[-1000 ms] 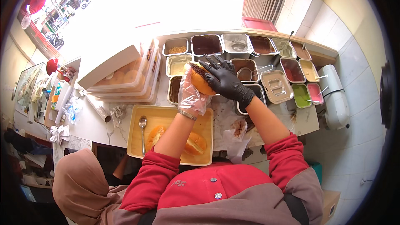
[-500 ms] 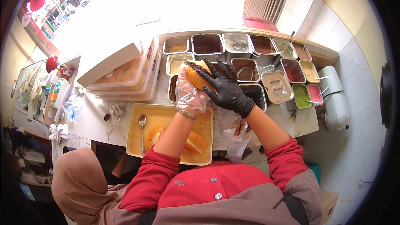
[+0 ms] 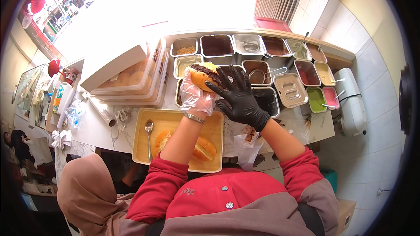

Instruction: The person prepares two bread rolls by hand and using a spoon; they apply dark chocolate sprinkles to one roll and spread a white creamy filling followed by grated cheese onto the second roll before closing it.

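A: Starting at the left of the frame?

B: On the pale counter (image 3: 122,139), a stack of clear plastic boxes (image 3: 131,88), rounded shapes dimly visible inside.

A: Then lower, left of centre?

B: A yellow tray (image 3: 141,157). In it, left to right: a metal spoon (image 3: 149,136), a split bun (image 3: 162,140) and a second split bun (image 3: 204,150), both partly covered from view. No dark topping visible on either; by the look of that, less far along than the bun above.

A: Meaning, near the middle of the frame?

B: Yes, the filled bun (image 3: 199,79), held up over the counter, beyond the tray. Yellow along the far edge, dark crumbs (image 3: 205,71) thick along the opening. Judging by that coat, filling and topping mostly done; not yet set down.

A: Left hand (image 3: 196,97)?

B: In a clear plastic glove, curled around the filled bun from below, gripping.

A: Right hand (image 3: 244,104)?

B: In a black glove, fingers spread, grasping nothing; fingertips over the crumbs, contact impossible to tell.

A: Farther right?

B: A lidded metal pan (image 3: 290,91), a green-filled tub (image 3: 316,99), a pink-filled tub (image 3: 330,95).
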### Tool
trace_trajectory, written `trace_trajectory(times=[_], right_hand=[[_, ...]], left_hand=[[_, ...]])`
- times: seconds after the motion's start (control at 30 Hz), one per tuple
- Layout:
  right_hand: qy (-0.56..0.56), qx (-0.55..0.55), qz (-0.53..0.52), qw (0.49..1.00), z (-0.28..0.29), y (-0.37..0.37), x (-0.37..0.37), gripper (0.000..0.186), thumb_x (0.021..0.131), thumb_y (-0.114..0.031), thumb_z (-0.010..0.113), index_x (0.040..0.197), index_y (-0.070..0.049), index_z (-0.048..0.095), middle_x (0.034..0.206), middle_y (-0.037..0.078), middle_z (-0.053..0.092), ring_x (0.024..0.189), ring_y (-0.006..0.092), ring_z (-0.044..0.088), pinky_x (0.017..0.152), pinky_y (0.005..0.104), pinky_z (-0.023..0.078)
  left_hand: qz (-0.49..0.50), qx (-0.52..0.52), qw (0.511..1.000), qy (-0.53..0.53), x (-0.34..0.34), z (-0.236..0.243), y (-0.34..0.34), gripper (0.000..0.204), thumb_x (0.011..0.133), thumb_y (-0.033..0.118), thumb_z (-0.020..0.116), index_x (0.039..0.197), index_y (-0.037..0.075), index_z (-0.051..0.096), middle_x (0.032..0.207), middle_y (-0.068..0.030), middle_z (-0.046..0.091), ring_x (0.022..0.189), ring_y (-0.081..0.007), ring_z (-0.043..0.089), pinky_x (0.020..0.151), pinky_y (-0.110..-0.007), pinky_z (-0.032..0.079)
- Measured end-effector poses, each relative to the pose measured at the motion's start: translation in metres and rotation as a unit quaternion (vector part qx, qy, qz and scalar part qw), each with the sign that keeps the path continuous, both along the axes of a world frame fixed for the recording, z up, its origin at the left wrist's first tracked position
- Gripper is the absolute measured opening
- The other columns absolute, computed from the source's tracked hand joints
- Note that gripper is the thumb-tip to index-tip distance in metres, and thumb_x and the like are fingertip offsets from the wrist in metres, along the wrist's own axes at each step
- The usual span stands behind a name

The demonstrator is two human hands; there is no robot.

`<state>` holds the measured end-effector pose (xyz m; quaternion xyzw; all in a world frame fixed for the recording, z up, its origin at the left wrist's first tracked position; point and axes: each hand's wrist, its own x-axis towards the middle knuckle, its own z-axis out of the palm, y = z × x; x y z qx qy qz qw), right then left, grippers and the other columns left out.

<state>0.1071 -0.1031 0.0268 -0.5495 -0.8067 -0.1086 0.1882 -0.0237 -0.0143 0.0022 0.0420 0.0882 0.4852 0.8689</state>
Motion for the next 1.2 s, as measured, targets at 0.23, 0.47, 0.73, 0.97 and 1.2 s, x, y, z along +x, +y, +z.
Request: trace_trajectory(times=[0.23, 0.47, 0.73, 0.97, 1.2], right_hand=[[0.006, 0.001, -0.024, 1.0, -0.003, -0.005, 0.007, 0.059, 0.087, -0.035, 0.05, 0.144, -0.028, 0.034, 0.154, 0.011, 0.018, 0.142, 0.0366, 0.005, 0.113, 0.051, -0.002], [0.187, -0.052, -0.012, 0.981, -0.001, -0.002, 0.021, 0.056, 0.091, -0.031, 0.046, 0.145, -0.026, 0.031, 0.153, 0.014, 0.02, 0.141, 0.0368, 0.011, 0.112, 0.0515, 0.001], [0.108, -0.022, -0.017, 0.994, -0.001, -0.008, 0.018, 0.056, 0.091, -0.031, 0.047, 0.144, -0.024, 0.034, 0.153, 0.015, 0.019, 0.141, 0.0389, 0.009, 0.112, 0.0513, 0.002], [-0.007, 0.034, -0.041, 0.999, 0.006, -0.018, 0.003, 0.063, 0.086, -0.036, 0.052, 0.145, -0.029, 0.031, 0.152, 0.01, 0.022, 0.139, 0.0376, 0.015, 0.112, 0.0542, 0.002], [0.025, 0.014, -0.045, 0.999, 0.007, -0.019, 0.008, 0.063, 0.088, -0.036, 0.051, 0.146, -0.029, 0.029, 0.153, 0.012, 0.02, 0.141, 0.0381, 0.01, 0.111, 0.0547, -0.001]], left_hand=[[-0.013, -0.016, 1.0, -0.009, -0.001, 0.01, -0.006, 0.052, 0.09, 0.052, 0.048, 0.118, 0.008, 0.05, 0.114, -0.0128, 0.058, 0.103, -0.0293, 0.06, 0.087, -0.05, 0.052], [-0.037, 0.009, 0.999, -0.01, -0.002, 0.006, -0.01, 0.036, 0.085, 0.021, 0.059, 0.115, 0.003, 0.05, 0.113, -0.0171, 0.059, 0.105, -0.0321, 0.059, 0.096, -0.052, 0.047], [-0.024, 0.054, 0.998, 0.016, 0.003, -0.003, -0.009, 0.031, 0.086, 0.014, 0.058, 0.114, 0.003, 0.052, 0.111, -0.0147, 0.061, 0.105, -0.0296, 0.06, 0.094, -0.049, 0.048], [-0.019, 0.023, 0.999, 0.037, 0.003, 0.0, -0.014, 0.035, 0.087, 0.019, 0.062, 0.117, 0.008, 0.05, 0.111, -0.0116, 0.059, 0.104, -0.0281, 0.061, 0.09, -0.048, 0.052], [-0.021, 0.045, 0.998, 0.038, 0.006, 0.001, -0.017, 0.034, 0.087, 0.021, 0.062, 0.116, 0.008, 0.05, 0.111, -0.0111, 0.059, 0.104, -0.0279, 0.06, 0.09, -0.047, 0.052]])
